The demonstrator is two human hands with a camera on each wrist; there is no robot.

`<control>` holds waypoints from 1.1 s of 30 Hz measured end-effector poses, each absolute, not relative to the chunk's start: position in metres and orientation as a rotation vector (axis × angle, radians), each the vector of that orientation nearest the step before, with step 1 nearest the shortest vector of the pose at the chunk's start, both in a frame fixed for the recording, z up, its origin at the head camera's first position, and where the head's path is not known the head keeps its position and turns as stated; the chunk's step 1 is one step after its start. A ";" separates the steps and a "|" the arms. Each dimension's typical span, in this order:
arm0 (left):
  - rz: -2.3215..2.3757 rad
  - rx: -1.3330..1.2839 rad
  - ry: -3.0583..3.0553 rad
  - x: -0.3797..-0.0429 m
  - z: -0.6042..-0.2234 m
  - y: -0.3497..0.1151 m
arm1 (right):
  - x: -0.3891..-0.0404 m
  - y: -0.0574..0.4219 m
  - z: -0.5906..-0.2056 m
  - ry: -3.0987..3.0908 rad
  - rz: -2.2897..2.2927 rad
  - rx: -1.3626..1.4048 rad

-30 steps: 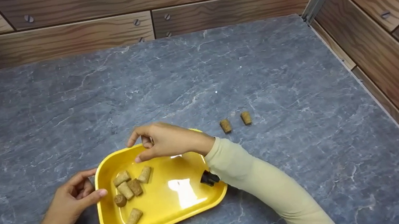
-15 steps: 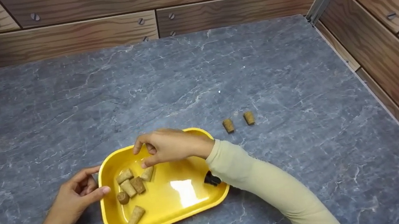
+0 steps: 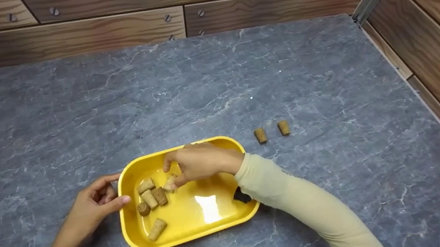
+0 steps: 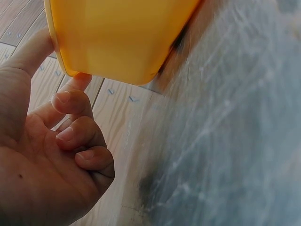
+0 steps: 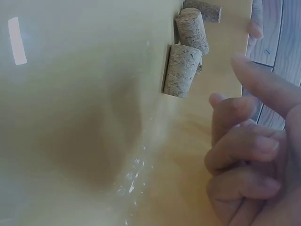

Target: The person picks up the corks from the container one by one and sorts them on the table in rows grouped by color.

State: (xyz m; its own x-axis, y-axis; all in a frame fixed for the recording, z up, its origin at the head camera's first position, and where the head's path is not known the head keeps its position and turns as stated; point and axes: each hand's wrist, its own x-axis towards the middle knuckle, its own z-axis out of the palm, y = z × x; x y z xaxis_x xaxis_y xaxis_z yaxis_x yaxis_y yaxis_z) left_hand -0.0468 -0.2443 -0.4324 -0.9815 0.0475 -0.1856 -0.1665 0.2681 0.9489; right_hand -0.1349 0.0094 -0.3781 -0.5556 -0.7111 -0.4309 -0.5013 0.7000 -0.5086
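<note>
A yellow plastic tray lies on the table, with several tapered corks inside, mostly at its left end. My left hand pinches the tray's left rim, thumb inside and index finger outside, the other fingers curled in the left wrist view. My right hand reaches over the far rim into the tray, thumb and index finger apart. Its thumb overlaps a light cork in the head view. In the right wrist view the hand's fingers are loosely curled and hold nothing, beside a cork.
Two darker corks, the nearer one and the farther one, rest on the grey marbled table right of the tray. A black object shows by the right sleeve. Wood-patterned walls stand behind and at the sides.
The head view has shifted, so everything sits farther right. My right hand has come from the far rim down into the tray, its thumb to the light cork. The left hand keeps its pinch.
</note>
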 end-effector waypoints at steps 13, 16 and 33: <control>1.790 -0.096 2.360 -0.045 -0.434 -0.245 | -0.134 0.006 -0.383 2.329 -0.220 -0.834; 1.780 -0.088 2.363 -0.045 -0.434 -0.246 | -0.134 0.006 -0.384 2.332 -0.182 -0.835; 1.811 -0.063 2.335 -0.047 -0.432 -0.245 | -0.130 -0.001 -0.392 2.396 -0.155 -0.895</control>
